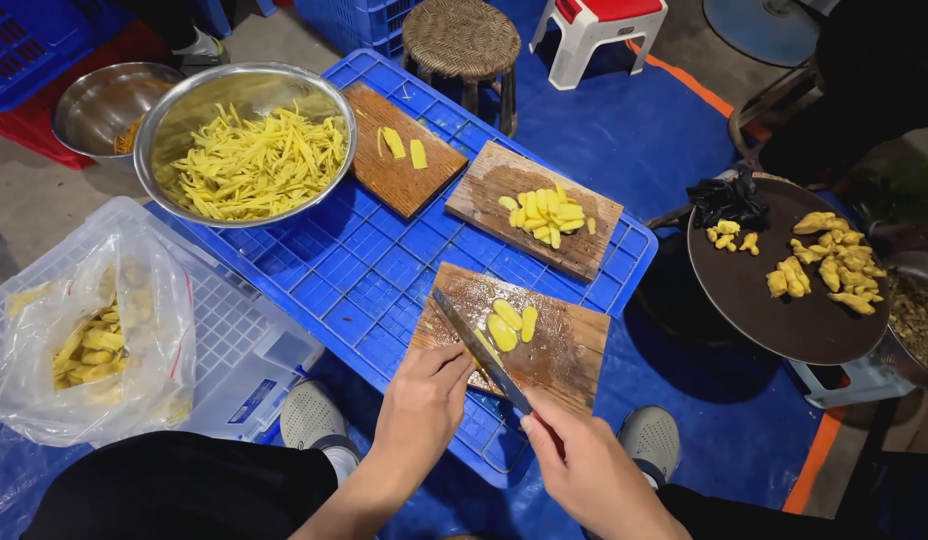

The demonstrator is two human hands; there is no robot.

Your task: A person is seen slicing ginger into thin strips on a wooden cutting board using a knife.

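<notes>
Knife [481,350] sits gripped in my right hand [584,465] over the cutting board [559,345]; my left hand [424,400] pinches a yellow slice [484,348] on it, beside three cut slices [512,322].

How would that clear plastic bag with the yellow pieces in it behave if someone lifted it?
The clear plastic bag looks thin and crumpled, so it would probably sag and fold rather than hold its shape. The yellow pieces lie loose at its bottom, so they would likely slide together into the lowest corner. It seems only partly filled, so probably fairly light.
</notes>
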